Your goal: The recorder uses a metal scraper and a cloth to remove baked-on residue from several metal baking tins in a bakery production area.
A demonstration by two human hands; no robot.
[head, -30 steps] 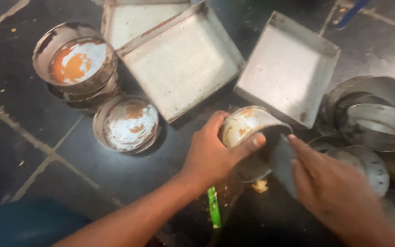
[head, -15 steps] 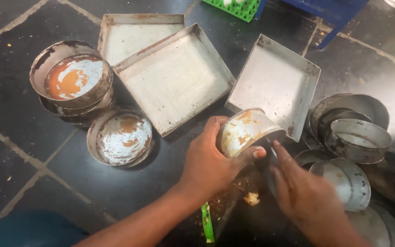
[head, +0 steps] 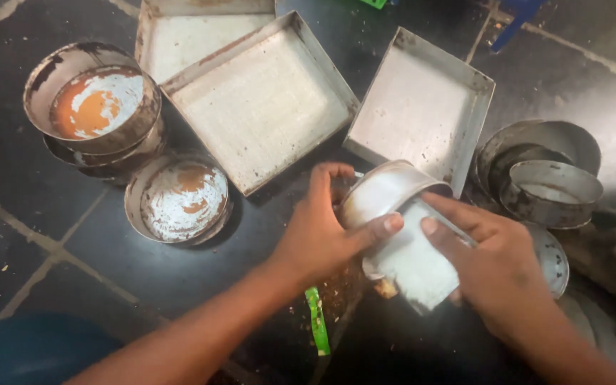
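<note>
We grip the round metal tin (head: 383, 196) in our left hand (head: 322, 239), tipped with its mouth toward four o'clock, where our right hand (head: 497, 271) presses a flat scraper (head: 418, 267) against it, over the floor (head: 144, 274).

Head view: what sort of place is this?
Probably a bakery or kitchen wash-up spot on the floor. Dirty round tins and square trays lie on dark floor tiles, while the left hand holds a tin and the right hand works a scraper on it.
</note>
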